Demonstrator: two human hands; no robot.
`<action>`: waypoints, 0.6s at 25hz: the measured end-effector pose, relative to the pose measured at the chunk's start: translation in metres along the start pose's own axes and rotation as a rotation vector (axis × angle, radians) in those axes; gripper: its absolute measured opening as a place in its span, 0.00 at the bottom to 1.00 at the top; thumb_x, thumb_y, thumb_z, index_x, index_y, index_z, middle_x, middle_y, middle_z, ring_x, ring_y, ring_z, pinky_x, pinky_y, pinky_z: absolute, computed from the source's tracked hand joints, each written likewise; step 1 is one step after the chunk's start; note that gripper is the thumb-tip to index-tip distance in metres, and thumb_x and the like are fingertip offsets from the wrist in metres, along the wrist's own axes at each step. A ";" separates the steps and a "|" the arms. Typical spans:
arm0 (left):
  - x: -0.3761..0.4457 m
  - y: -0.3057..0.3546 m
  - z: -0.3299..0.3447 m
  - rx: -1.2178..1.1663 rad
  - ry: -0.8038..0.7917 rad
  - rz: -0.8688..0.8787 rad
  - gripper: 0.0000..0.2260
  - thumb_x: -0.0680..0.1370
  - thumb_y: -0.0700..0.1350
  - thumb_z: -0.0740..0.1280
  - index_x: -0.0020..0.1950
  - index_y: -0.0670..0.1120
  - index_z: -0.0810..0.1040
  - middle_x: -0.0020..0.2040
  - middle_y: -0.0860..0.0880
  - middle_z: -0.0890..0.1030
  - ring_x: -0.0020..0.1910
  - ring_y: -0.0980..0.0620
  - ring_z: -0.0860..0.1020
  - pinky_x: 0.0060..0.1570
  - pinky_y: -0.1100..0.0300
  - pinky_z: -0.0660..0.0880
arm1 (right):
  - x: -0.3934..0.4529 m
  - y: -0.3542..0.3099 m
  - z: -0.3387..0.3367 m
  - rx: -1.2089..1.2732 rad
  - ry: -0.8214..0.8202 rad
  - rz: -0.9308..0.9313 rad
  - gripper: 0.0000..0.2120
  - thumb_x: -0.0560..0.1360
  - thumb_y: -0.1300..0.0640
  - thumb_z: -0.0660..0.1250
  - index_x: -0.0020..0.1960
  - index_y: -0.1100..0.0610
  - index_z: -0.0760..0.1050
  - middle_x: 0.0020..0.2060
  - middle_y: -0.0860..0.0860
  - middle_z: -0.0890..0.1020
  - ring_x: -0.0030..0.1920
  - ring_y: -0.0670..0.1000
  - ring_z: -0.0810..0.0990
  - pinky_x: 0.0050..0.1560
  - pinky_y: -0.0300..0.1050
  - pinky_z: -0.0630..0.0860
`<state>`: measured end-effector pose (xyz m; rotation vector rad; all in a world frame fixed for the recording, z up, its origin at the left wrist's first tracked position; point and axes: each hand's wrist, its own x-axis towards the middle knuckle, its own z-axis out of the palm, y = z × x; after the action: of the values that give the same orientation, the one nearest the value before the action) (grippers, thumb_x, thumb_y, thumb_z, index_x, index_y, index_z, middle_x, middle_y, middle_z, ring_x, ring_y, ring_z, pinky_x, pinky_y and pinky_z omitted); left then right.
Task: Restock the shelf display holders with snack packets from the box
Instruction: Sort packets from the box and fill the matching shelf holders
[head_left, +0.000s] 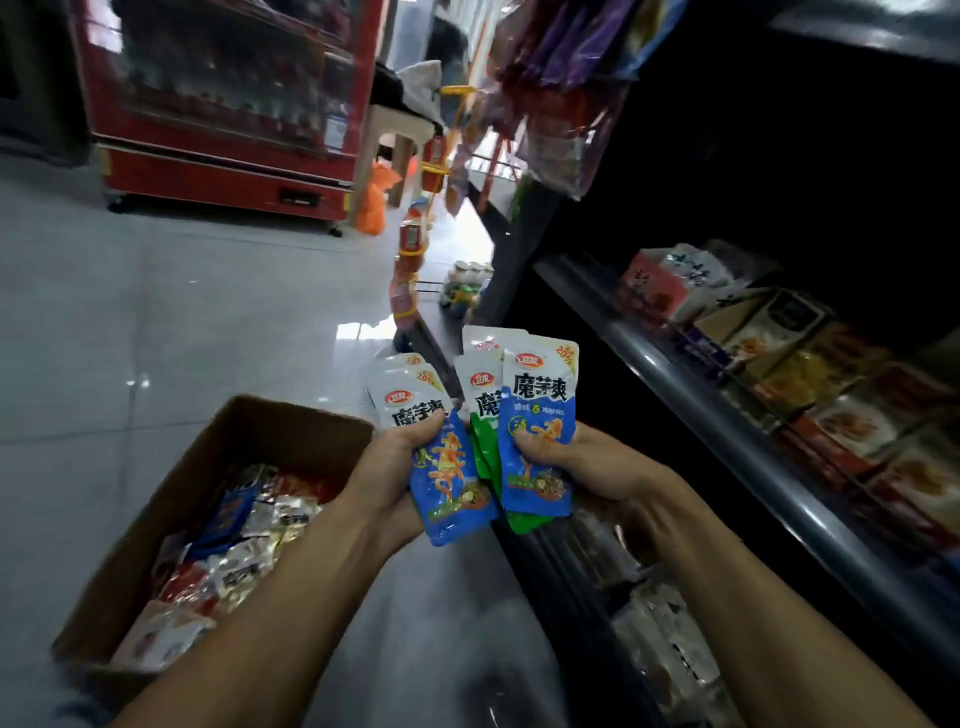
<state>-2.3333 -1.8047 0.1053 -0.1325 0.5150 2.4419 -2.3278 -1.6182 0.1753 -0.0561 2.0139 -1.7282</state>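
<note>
- Left hand (387, 470): grip closed on a fan of blue-and-white foil snack packets (444, 467), thumb pressed across the front at mid-height.
- Right hand (582, 462): grip closed on a second fan of flat foil packets, blue-fronted packet (537, 431) foremost, green-and-white packets (483, 415) tucked behind.
- Packet orientation: long axis roughly upright in both fans, white printed tops pointing up and away, coloured bottoms pointing down toward the wrists; left fan tilted slightly leftward.
- Packet position: held in the air between the brown cardboard box (171, 499) and the dark metal shelf unit (769, 467), the two fans just beside each other.
- Box: open-topped, resting on the floor at lower left, holding a loose heap of mixed snack packets (234, 540) in red, blue, silver and white.
- Shelf unit: at right, tiers carrying rows of cardboard display holders (810, 364) with packaged goods; details blurred.
- Floor (156, 322): glossy pale grey tiles with light reflections.
- Room: red glass-fronted drinks cooler (228, 98) at upper left; hanging strips of packaged snacks (550, 78) above the shelf end; orange bag (376, 200) on the floor beyond.
</note>
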 end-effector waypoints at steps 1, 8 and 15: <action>0.008 -0.006 0.007 -0.003 -0.007 -0.015 0.21 0.81 0.47 0.58 0.72 0.39 0.70 0.67 0.34 0.74 0.66 0.34 0.74 0.69 0.36 0.65 | -0.009 0.001 -0.009 0.004 0.030 -0.001 0.10 0.76 0.58 0.62 0.53 0.60 0.78 0.44 0.52 0.86 0.42 0.50 0.85 0.42 0.44 0.82; 0.039 -0.052 0.064 0.121 -0.015 -0.009 0.23 0.76 0.43 0.66 0.69 0.38 0.71 0.64 0.31 0.76 0.62 0.28 0.75 0.60 0.29 0.70 | -0.077 0.023 -0.055 -0.087 0.381 -0.134 0.12 0.76 0.58 0.69 0.58 0.60 0.77 0.54 0.57 0.84 0.52 0.57 0.83 0.52 0.50 0.81; 0.025 -0.099 0.120 0.195 -0.068 -0.055 0.16 0.81 0.46 0.61 0.60 0.34 0.77 0.55 0.36 0.83 0.48 0.39 0.84 0.53 0.42 0.78 | -0.138 0.022 -0.072 0.103 0.773 -0.315 0.07 0.76 0.65 0.69 0.52 0.57 0.80 0.48 0.56 0.86 0.49 0.59 0.85 0.48 0.56 0.82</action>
<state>-2.2898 -1.6711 0.1775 0.0181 0.7053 2.3196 -2.2273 -1.5008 0.2066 0.4104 2.5382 -2.2947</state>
